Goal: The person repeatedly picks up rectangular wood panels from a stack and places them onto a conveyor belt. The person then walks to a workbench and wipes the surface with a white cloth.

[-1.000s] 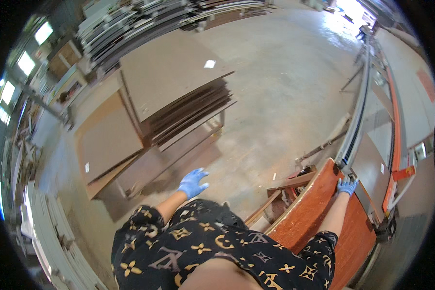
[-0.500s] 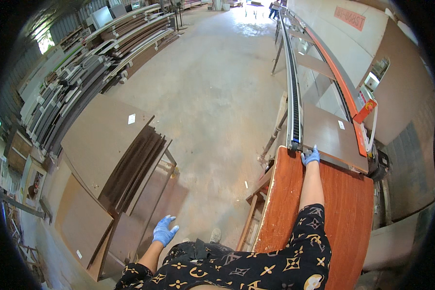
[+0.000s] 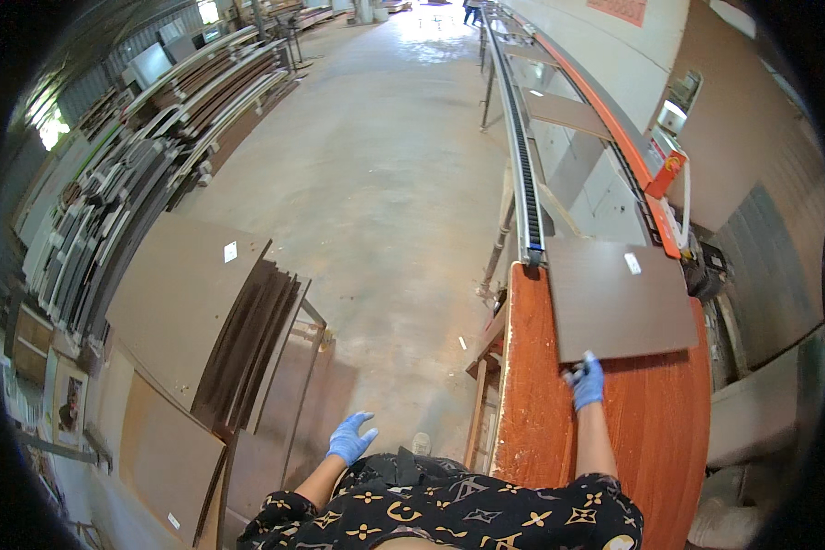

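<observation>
A flat brown panel [image 3: 619,298] with a small white label lies at the right, its near part over a reddish-brown wood-topped table [image 3: 642,422] and its far part at the conveyor's end. My right hand [image 3: 588,385], in a blue glove, grips the panel by its near left corner; the fingertips under the edge are partly hidden. In front of my body, my left hand [image 3: 350,440], also blue-gloved, hangs with fingers apart and nothing in it. The closest thing to its left is a stack of brown panels [image 3: 188,302].
The conveyor [image 3: 525,174] runs away from the table, with another brown panel [image 3: 566,112] farther along it. An orange control box [image 3: 666,170] stands on its right side. Lower left, a separate panel [image 3: 170,449] leans near the stack. Long boards [image 3: 137,183] are piled farther left.
My right hand has drawn the brown panel toward me, off the conveyor's end and over the table. My left hand has shifted slightly right, staying open. The view has turned a little.
</observation>
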### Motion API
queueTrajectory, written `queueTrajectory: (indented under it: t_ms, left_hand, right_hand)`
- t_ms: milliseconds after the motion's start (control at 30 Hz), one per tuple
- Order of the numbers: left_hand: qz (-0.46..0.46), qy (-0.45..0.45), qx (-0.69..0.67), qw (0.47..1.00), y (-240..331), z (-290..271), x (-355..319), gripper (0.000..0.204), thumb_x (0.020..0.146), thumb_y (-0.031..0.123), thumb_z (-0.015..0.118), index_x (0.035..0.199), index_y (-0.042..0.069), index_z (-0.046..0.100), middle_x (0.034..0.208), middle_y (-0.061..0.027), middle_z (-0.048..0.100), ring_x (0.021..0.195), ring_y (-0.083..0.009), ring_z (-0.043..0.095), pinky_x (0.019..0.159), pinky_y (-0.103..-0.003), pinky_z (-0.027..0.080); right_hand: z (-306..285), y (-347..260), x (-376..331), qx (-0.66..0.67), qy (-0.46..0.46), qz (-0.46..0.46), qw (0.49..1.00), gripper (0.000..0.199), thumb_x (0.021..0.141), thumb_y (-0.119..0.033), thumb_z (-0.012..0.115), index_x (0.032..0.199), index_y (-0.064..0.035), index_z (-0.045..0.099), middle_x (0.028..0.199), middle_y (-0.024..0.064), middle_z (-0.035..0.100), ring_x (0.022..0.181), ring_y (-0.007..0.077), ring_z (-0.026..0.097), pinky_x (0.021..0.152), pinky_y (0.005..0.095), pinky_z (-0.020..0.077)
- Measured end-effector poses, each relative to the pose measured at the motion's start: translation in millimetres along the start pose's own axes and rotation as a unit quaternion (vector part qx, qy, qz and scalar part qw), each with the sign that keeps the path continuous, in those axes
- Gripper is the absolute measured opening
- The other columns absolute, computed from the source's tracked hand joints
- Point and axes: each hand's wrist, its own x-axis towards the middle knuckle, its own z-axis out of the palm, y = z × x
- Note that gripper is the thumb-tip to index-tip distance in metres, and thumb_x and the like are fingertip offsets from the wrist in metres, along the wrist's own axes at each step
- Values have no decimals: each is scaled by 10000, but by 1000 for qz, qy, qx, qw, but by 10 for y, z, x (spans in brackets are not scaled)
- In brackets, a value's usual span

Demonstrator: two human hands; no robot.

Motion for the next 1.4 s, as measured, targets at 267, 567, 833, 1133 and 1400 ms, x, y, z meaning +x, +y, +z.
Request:
queueTrajectory:
  t_ms: [267, 567, 833, 1133, 1400]
  left_hand:
    - [105, -185, -285, 935, 738, 574, 522, 616, 789, 478, 554, 1251, 93, 422, 1234, -124, 473, 1150, -261, 439, 931, -373, 371]
    - [-149, -403, -569, 701, 1499, 1113, 510, 432, 807, 414, 574, 1127, 130, 516, 1041, 14, 594, 941, -120, 553, 813, -297, 445]
    - [-117, -161, -629, 751, 840, 19, 217, 459, 778, 413, 583, 1090, 82, 526, 950, -67, 618, 733, -129, 615, 582, -242, 532]
    - [-242, 147, -708, 647, -542, -1168, -1584, 380, 776, 346, 600, 1015, 53, 554, 855, -98, 635, 660, -172, 635, 531, -283, 547]
    - [-175, 386, -772, 475, -1450, -923, -3136, 480, 754, 283, 630, 1147, 60, 468, 1087, -123, 560, 959, -274, 576, 784, -438, 500]
  right_hand:
    - [-1324, -371, -732, -473, 75, -275, 834, 351, 775, -253, 595, 1041, -27, 560, 1007, 134, 582, 912, 236, 558, 812, 321, 437]
    - [-2458, -131, -1001, -589, 407, -170, 677, 632, 740, -337, 641, 1241, -22, 418, 1212, 179, 483, 1074, 361, 477, 918, 414, 380]
    - [-2092, 51, -742, -199, 7, -7, 980, 323, 788, -217, 595, 1035, -14, 553, 1033, 103, 582, 911, 225, 556, 780, 348, 457]
    - [805, 663, -1368, -345, -316, 161, 869, 425, 809, -349, 549, 1093, -34, 525, 1012, 104, 590, 866, 223, 574, 753, 366, 473]
    - [2090, 1529, -2324, -451, -475, 282, 701, 452, 736, -353, 632, 1060, -51, 542, 963, 108, 600, 849, 233, 580, 738, 374, 480]
